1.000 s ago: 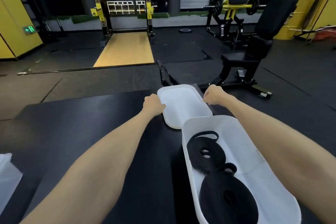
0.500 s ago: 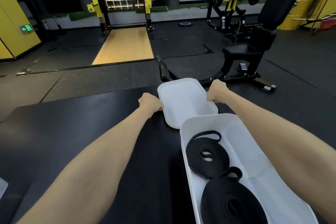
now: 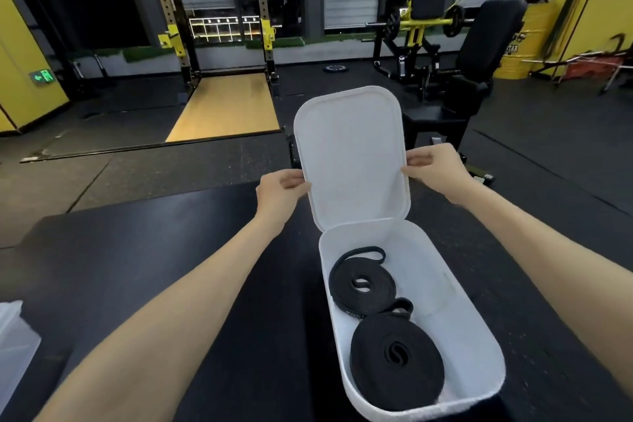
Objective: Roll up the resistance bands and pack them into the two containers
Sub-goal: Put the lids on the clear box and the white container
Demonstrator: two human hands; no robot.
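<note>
- Toward the right near edge of the bench [image 3: 164, 260], the white container [image 3: 442, 260] sits open with two rolled bands inside: the smaller roll [image 3: 342, 281] behind, the larger roll [image 3: 370, 360] nearer you.
- Your left hand [image 3: 279, 195] and right hand [image 3: 435, 170] each pinch a side edge of the raised lid [image 3: 349, 154].
- Lower it evenly, square its corners over the rim, then press around; tuck in the smaller roll's loose loop first.
</note>
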